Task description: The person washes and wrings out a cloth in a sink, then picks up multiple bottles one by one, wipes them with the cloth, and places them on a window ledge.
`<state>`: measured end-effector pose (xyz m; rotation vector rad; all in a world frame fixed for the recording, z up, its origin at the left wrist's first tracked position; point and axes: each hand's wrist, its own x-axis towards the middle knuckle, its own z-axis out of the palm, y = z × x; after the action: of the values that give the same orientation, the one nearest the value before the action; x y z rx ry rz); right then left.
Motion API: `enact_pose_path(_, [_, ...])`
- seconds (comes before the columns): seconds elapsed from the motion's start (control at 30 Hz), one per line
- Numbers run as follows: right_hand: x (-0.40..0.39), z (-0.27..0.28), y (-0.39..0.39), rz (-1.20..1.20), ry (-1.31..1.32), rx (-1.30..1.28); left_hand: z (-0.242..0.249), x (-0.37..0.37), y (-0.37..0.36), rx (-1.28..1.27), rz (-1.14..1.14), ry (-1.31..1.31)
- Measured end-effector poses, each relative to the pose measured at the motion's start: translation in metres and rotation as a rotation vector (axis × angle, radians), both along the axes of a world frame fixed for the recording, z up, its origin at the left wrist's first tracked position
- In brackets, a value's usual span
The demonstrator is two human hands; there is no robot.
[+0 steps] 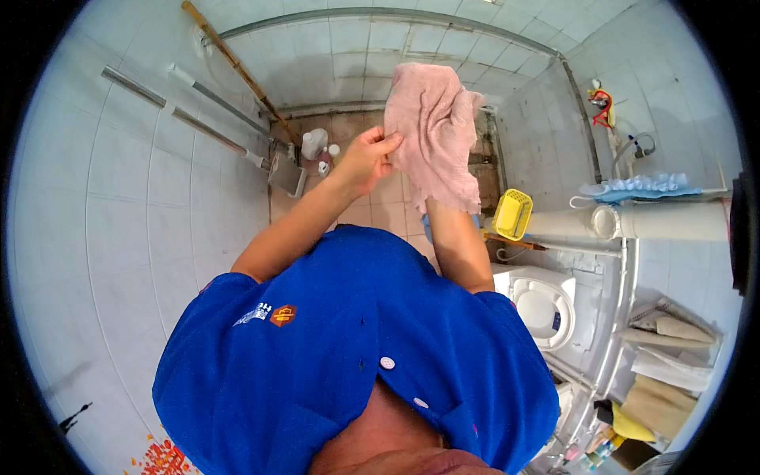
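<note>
Left hand [369, 162] pinching pink cloth [434, 131] by edge. Right hand hidden by cloth, can't tell grip tbh. Yellow basket [514, 214] just beside right forearm [457, 245], bottles [314, 144] near far-left corner of floor [388, 214].

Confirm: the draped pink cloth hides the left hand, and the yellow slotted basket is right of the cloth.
No: in the head view, the pink cloth hides the right hand; the left hand is visible. The yellow slotted basket is right of the cloth.
</note>
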<state>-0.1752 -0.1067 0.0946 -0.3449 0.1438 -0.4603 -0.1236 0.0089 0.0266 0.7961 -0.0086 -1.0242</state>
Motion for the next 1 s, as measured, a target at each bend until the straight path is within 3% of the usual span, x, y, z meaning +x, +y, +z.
enact_pose_path(0.07, [-0.003,-0.001,-0.016,0.114,-0.14,0.074,-0.013,0.017,0.003,-0.062,-0.02,-0.285])
enact_pose_path(0.17, [-0.008,0.002,-0.039,0.424,-0.39,0.203,0.028,0.038,0.016,-0.126,0.057,-0.316])
enact_pose_path(0.2, [-0.006,0.003,-0.044,0.378,-0.37,0.156,0.038,0.046,0.018,-0.122,0.056,-0.316])
enact_pose_path(0.27, [0.0,0.002,-0.053,0.222,-0.279,0.019,0.052,0.062,0.016,0.065,-0.032,-0.643])
enact_pose_path(0.3, [0.003,0.0,-0.057,0.136,-0.215,-0.074,0.056,0.059,0.011,0.07,-0.03,-0.647])
enact_pose_path(0.37, [0.013,0.0,-0.063,-0.003,-0.112,-0.274,0.064,0.055,-0.003,0.429,0.254,-1.059])
enact_pose_path(0.4, [0.014,0.002,-0.064,-0.074,-0.058,-0.443,0.068,0.057,-0.008,0.433,0.277,-1.065])
enact_pose_path(0.47, [0.016,0.006,-0.068,-0.225,0.038,-0.798,0.068,0.052,-0.013,0.486,0.544,-1.105])
enact_pose_path(0.5, [0.02,0.009,-0.069,-0.293,0.061,-0.963,0.066,0.049,-0.019,0.508,0.562,-1.1])
enact_pose_path(0.57, [0.026,0.016,-0.07,-0.473,0.106,-1.278,0.065,0.044,-0.042,0.071,0.388,-0.673])
enact_pose_path(0.6, [0.03,0.02,-0.071,-0.551,0.117,-1.389,0.071,0.037,-0.053,-0.012,0.237,-0.517])
enact_pose_path(0.63, [0.032,0.022,-0.074,-0.61,0.113,-1.473,0.075,0.031,-0.066,-0.001,0.256,-0.52])
enact_pose_path(0.7, [0.033,0.027,-0.079,-0.694,0.105,-1.56,0.081,0.023,-0.092,-0.199,0.121,-0.257])
enact_pose_path(0.93, [0.047,0.077,-0.122,-0.777,0.053,-1.713,0.11,0.035,-0.158,-0.138,0.339,-0.361])
enact_pose_path(1.0, [0.053,0.075,-0.133,-0.779,0.047,-1.702,0.107,0.047,-0.166,-0.36,0.212,-0.385])
